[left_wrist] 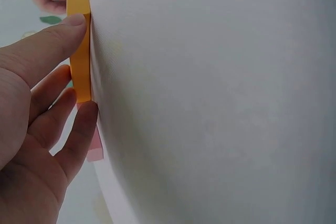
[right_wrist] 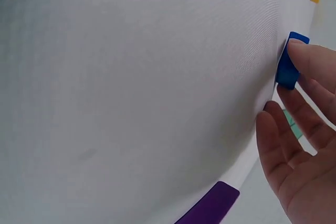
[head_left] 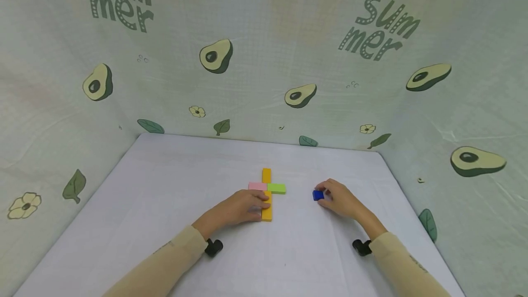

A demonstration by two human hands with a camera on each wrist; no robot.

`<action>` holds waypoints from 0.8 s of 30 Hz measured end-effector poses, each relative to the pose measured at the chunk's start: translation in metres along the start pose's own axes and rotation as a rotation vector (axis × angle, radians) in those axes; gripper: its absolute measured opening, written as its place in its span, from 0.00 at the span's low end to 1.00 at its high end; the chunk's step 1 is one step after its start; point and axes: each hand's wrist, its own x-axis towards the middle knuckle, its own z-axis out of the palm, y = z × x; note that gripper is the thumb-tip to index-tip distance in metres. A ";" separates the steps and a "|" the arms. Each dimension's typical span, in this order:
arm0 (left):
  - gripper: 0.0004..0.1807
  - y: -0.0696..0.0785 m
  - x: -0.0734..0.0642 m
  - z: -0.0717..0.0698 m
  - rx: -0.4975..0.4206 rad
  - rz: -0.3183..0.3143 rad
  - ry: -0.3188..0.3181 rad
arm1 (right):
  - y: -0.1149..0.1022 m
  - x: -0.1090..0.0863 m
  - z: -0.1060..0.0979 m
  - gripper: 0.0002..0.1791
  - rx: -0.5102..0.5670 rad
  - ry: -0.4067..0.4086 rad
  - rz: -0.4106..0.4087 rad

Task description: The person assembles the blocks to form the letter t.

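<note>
My left hand point(head_left: 243, 207) grips a long orange block point(head_left: 266, 212) lying flat on the white cloth; in the left wrist view the thumb presses the orange block point(left_wrist: 80, 59) near one end and fingertips lie along its side. Beyond it sit a pink block point(head_left: 257, 186), a green block point(head_left: 277, 189) and a second orange block point(head_left: 266, 175), together making a cross shape. To the right, my right hand point(head_left: 340, 198) pinches a small blue block point(head_left: 318, 195) between thumb and fingers. The right wrist view shows the thumb across the blue block point(right_wrist: 290, 61).
A purple block point(right_wrist: 210, 205) lies on the cloth at the bottom of the right wrist view. The white-covered table point(head_left: 198, 168) is bounded by hanging fabric point(head_left: 255, 35) printed with avocados and leaves at the back and sides. Each wrist carries a small black camera point(head_left: 213, 247).
</note>
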 end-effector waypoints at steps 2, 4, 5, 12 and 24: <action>0.25 0.000 0.000 0.000 0.001 0.000 -0.001 | 0.000 0.000 0.000 0.19 -0.003 -0.002 -0.001; 0.25 0.000 0.000 0.000 -0.004 -0.003 -0.004 | 0.000 -0.001 0.000 0.19 -0.005 -0.005 -0.001; 0.25 0.001 0.000 0.000 -0.007 0.000 -0.001 | -0.001 -0.001 -0.001 0.19 -0.006 -0.008 -0.002; 0.25 0.002 -0.001 -0.001 -0.016 -0.001 0.000 | -0.001 -0.002 -0.002 0.18 -0.008 -0.012 0.009; 0.25 0.002 0.000 -0.001 -0.016 -0.014 -0.003 | -0.003 -0.003 -0.001 0.17 -0.001 0.009 0.022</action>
